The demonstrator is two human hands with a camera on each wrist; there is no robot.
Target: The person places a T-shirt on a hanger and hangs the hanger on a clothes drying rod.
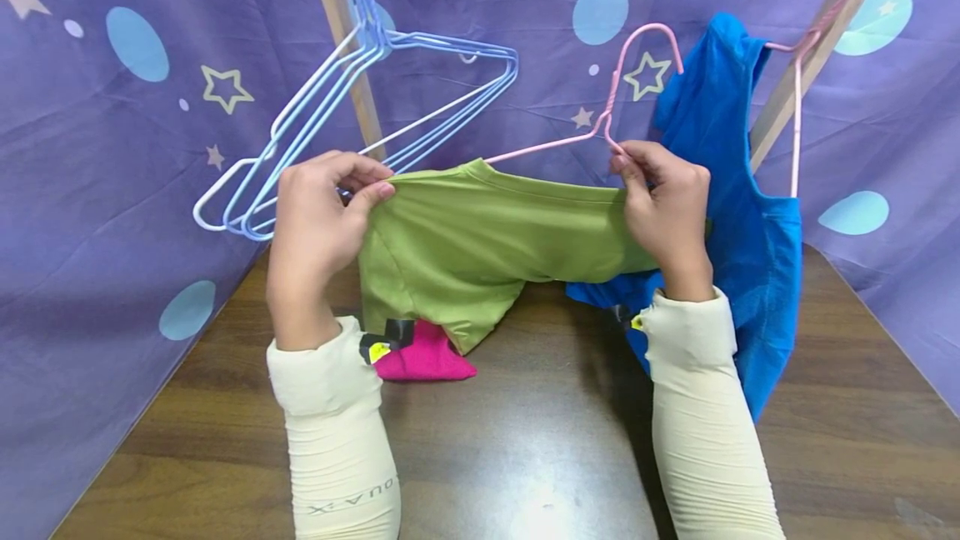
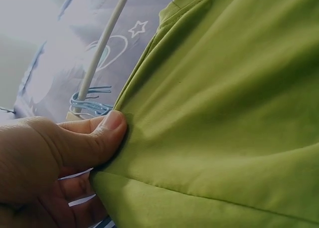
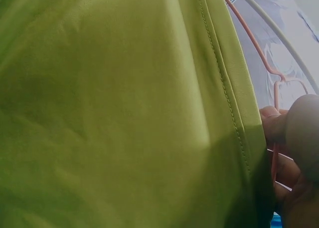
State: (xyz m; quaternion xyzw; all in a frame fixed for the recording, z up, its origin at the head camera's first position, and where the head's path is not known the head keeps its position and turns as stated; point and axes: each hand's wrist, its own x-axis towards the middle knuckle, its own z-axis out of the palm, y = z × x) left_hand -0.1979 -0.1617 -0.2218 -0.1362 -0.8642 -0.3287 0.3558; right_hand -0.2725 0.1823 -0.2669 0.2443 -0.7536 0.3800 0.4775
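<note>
A green T-shirt (image 1: 510, 223) hangs stretched between both hands. My left hand (image 1: 322, 232) pinches its shoulder near the sleeve seam, thumb in front; in the left wrist view the thumb of the left hand (image 2: 89, 143) presses on the green fabric (image 2: 214, 108). My right hand (image 1: 667, 207) grips a pink wire hanger (image 1: 551, 146) just below its hook, next to the shirt's neckline. One arm of the hanger runs into the shirt at the collar. In the right wrist view the fingers of the right hand (image 3: 299, 153) curl round the pink wire (image 3: 276, 96) beside the stitched neckline.
Several blue and white hangers (image 1: 360, 107) hang at the back left. At right, a blue sleeveless top (image 1: 765, 273) hangs on another pink hanger (image 1: 797, 123) by a wooden post (image 1: 776, 115). A magenta cloth (image 1: 423, 357) lies on the wooden table (image 1: 525, 440), partly behind the green shirt.
</note>
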